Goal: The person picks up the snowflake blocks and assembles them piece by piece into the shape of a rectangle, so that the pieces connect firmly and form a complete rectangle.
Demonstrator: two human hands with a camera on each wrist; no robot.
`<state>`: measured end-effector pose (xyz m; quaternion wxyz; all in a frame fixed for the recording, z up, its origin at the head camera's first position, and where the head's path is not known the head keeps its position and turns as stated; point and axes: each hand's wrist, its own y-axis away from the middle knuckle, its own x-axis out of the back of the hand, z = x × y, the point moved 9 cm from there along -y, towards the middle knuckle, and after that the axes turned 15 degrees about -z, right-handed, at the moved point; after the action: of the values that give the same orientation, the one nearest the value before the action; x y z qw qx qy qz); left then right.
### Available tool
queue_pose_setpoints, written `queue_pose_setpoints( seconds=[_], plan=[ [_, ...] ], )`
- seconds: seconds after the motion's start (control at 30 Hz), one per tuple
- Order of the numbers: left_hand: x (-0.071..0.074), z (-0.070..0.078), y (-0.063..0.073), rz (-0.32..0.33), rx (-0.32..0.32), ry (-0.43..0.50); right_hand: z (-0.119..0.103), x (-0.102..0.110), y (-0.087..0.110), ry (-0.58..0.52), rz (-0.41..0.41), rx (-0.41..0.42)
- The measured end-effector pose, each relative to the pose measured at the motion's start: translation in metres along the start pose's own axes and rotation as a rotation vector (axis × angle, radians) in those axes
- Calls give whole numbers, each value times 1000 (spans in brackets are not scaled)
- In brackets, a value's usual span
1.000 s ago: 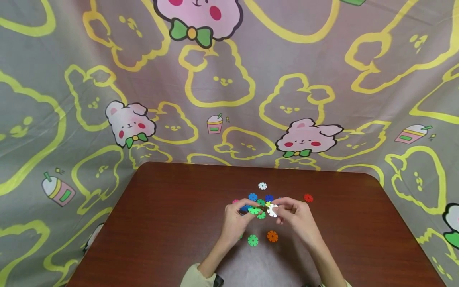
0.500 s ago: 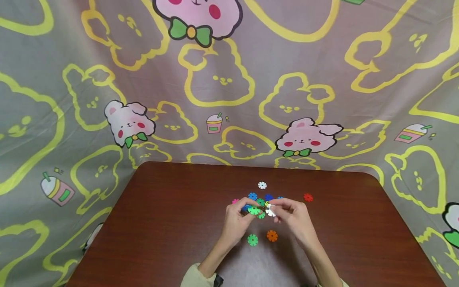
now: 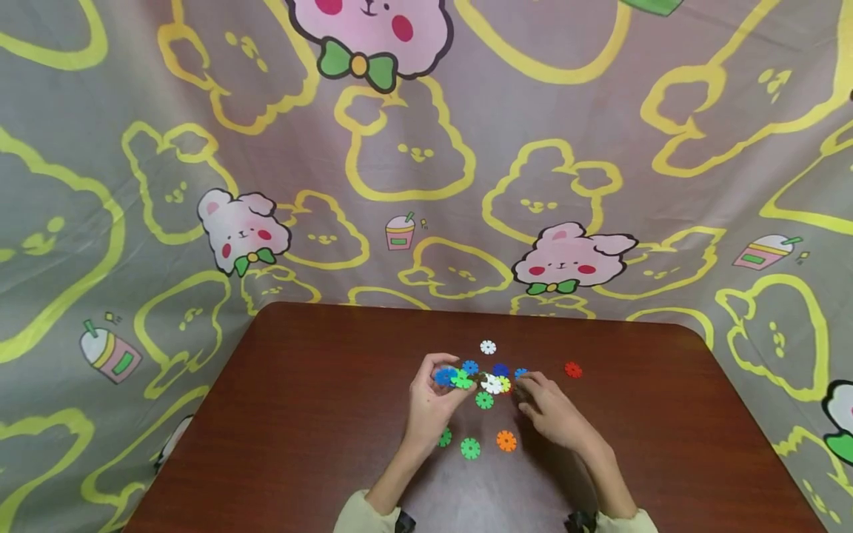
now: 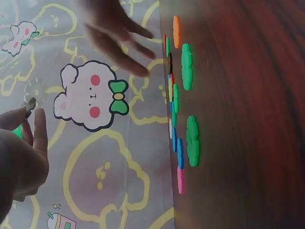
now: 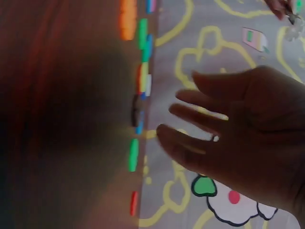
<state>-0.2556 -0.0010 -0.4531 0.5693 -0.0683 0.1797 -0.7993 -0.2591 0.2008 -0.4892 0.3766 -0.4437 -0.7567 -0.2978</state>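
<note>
Head view: above a dark red-brown tabletop (image 3: 300, 414), the left hand (image 3: 429, 403) pinches a small row of notched plastic discs: a green disc (image 3: 461, 380), a dark brown disc (image 3: 479, 378) and, at the row's right end, a white disc (image 3: 492, 384). Half a second ago the right hand (image 3: 552, 416) was gripping that white disc; now it has let go and sits apart to the right, fingers loosely bent and holding nothing. The row has shifted left. A blue disc (image 3: 444, 377) shows beside the left fingers; whether it is held or lies below is unclear. Farther off lie a loose white disc (image 3: 489, 347) and, to the right, a red disc (image 3: 573, 369). Nearer lie an orange disc (image 3: 506, 441) and two green ones, the left of which was hidden half a second ago. A patterned cloth (image 3: 426, 215) hangs behind.

Left wrist view: the left fingertips pinch the dark piece, the white disc just beyond; the blurred right hand is well apart.

Right wrist view: the right hand's fingers are spread and free, over the tabletop's edge in this view.
</note>
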Motion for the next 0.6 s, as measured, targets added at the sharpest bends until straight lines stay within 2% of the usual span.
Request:
queue_pose_setpoints(
  seconds=[0.1,0.17,0.37,0.47,0.6],
  plan=[
    [0,-2,0,-8,22,27,7,-19,-4,29,-149,-15],
    [0,-4,-1,-17,29,37,11,-23,-5,30,-184,-44],
    [3,-6,-3,-20,74,-10,17,-16,-8,69,-96,-73],
    [4,-8,-2,-20,105,-43,21,-19,-9,48,-103,-97],
    [3,-8,-5,-35,95,-58,24,-23,-8,5,-132,-95]
  ],
)
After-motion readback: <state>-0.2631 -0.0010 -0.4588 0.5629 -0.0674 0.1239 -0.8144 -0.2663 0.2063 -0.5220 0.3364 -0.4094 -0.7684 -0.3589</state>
